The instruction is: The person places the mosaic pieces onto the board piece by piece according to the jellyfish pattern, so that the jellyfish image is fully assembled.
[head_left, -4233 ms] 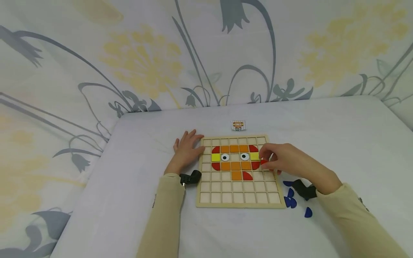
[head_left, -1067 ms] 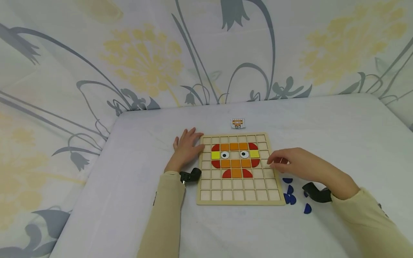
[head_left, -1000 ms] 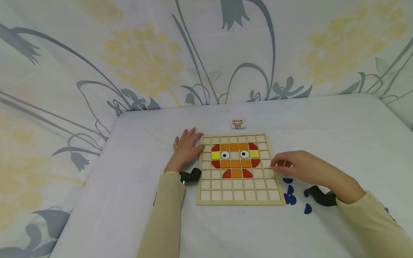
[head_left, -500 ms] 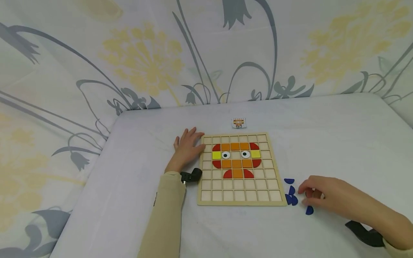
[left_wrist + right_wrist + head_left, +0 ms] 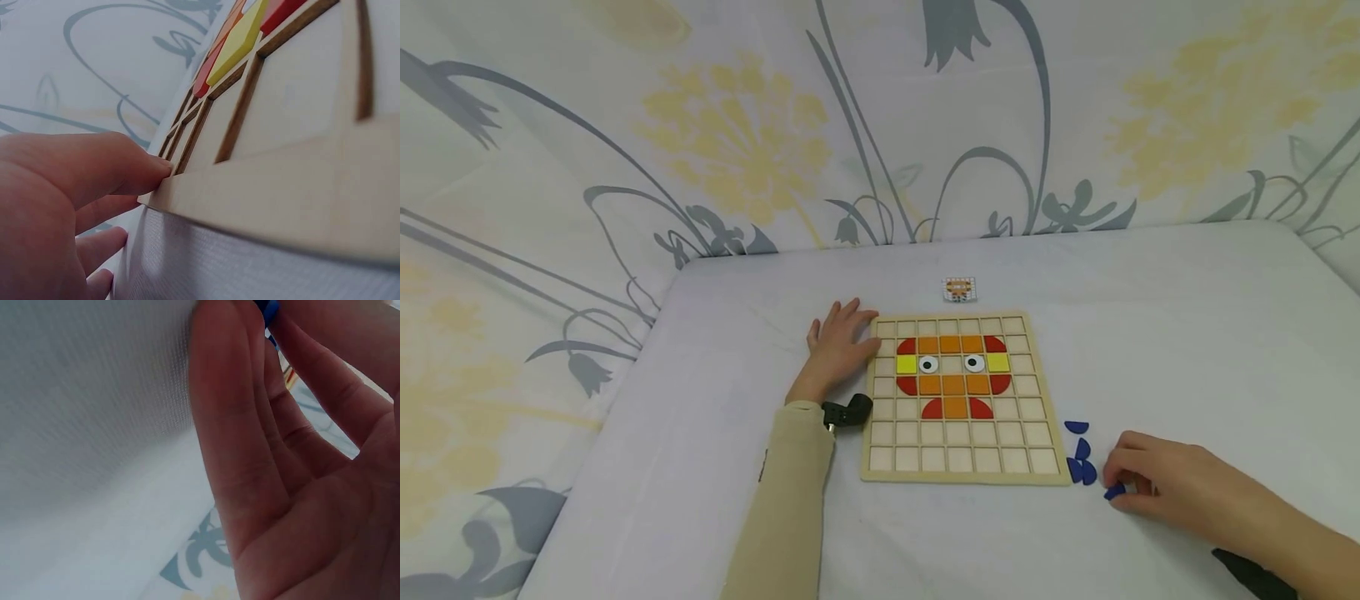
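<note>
Broadly, a wooden grid board (image 5: 964, 472) lies on the white-covered table (image 5: 1187, 333), bearing an orange, red and yellow face. Left hand (image 5: 837, 354) rests flat, fingers straight, against its left edge. Right hand (image 5: 1165, 483) pinches a blue piece (image 5: 1114, 492) just right of the board, beside other blue pieces (image 5: 1081, 460). No writing is legible on the small pattern card (image 5: 958, 289).

White cloth-covered table (image 5: 1187, 317); floral fabric backdrop (image 5: 737, 133), yellow flowers, grey stems; soft even light.
</note>
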### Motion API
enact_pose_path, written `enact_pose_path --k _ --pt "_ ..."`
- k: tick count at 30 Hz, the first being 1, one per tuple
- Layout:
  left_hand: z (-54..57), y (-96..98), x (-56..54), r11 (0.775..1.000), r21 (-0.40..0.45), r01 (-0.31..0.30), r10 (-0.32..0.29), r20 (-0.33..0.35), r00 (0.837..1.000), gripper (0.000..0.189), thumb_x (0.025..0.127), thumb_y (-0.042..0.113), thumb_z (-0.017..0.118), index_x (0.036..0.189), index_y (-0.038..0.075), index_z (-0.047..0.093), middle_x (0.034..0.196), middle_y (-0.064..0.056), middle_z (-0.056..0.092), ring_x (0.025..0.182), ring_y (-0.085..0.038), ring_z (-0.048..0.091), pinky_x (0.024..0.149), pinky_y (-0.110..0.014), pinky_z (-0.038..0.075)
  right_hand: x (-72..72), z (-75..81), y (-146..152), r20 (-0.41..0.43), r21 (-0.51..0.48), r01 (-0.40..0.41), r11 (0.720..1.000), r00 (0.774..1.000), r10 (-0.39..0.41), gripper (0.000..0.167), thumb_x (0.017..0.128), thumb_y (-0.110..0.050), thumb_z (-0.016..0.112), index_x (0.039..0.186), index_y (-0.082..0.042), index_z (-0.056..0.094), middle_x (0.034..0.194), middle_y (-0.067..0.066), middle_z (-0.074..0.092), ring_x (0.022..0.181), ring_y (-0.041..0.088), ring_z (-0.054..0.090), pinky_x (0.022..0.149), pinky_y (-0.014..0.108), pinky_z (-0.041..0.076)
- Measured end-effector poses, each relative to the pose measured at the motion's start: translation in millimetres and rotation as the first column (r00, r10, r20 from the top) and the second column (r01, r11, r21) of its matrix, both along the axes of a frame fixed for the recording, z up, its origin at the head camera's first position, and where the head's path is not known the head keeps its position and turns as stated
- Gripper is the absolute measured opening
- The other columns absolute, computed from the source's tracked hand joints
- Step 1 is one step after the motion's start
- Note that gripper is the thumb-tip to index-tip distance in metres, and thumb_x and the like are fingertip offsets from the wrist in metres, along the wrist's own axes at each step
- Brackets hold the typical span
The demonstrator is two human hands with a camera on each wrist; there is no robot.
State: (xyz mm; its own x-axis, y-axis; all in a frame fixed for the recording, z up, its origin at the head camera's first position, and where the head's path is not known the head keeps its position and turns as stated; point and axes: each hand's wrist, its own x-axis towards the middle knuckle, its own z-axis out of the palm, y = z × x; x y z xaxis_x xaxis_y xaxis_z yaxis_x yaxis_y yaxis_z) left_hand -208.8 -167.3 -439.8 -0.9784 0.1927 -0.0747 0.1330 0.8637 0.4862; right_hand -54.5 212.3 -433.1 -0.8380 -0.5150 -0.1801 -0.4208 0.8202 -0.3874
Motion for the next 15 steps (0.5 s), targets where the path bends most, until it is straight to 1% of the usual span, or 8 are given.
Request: enact_pose_path --k 3,7,9,12,15 --pt "-0.3 0.5 0.3 1.000 -0.005 -0.004 0.004 0.000 1.000 0.043 0.087 0.032 0.051 0.128 0.021 0.048 0.146 -0.003 0.022 0.135 -0.024 0.006 0.101 -0.052 0.000 0.0 0.5 -4.5 0.004 0.041 0.019 0.999 1.000 -0.019 0.017 0.073 -0.034 0.070 0.080 -0.034 0.054 0.071 -0.019 0.038 0.062 -0.005 0.038 0.053 0.017 0.037" --pt "-0.5 0.4 0.4 1.000 -0.017 -0.010 0.010 -0.004 1.000 0.043 0.087 0.032 0.051 0.129 0.022 0.047 0.146 -0.002 0.022 0.135 -0.024 0.007 0.101 -0.052 0.000 -0.1 1.9 -7.9 -0.029 0.037 0.015 0.999 0.999 -0.014 0.016 0.075 -0.032 0.069 0.078 -0.032 0.053 0.064 -0.017 0.035 0.057 -0.004 0.036 0.051 0.017 0.032" --pt "-0.6 0.4 0.3 1.000 -0.018 -0.009 0.009 -0.004 1.000 0.043 0.087 0.032 0.051 0.129 0.022 0.047 0.146 -0.002 0.022 0.135 -0.024 0.006 0.101 -0.052 0.000 0.0 2.8 -8.8 -0.041 0.036 0.008 0.999 0.999 -0.007 0.016 0.075 -0.031 0.068 0.078 -0.031 0.053 0.063 -0.017 0.034 0.057 -0.004 0.035 0.051 0.017 0.031" --pt "-0.9 0.3 0.5 1.000 -0.011 -0.005 0.005 -0.003 1.000 0.043 0.087 0.032 0.051 0.129 0.022 0.047 0.146 -0.002 0.022 0.135 -0.024 0.006 0.101 -0.052 0.000 0.0 3.4 -9.9 -0.020 0.053 0.006 0.999 1.000 -0.005 0.018 0.074 -0.033 0.069 0.079 -0.031 0.052 0.064 -0.017 0.034 0.058 -0.005 0.035 0.052 0.017 0.031" --pt "-0.7 0.6 0.8 1.000 -0.007 -0.006 0.006 -0.003 1.000 0.043 0.087 0.032 0.051 0.129 0.022 0.047 0.146 -0.002 0.022 0.135 -0.024 0.006 0.101 -0.052 0.000 -0.5 3.6 -11.6 0.023 0.089 0.022 0.996 0.999 -0.024 0.020 0.072 -0.033 0.071 0.079 -0.030 0.052 0.064 -0.016 0.035 0.058 -0.004 0.036 0.052 0.018 0.032"
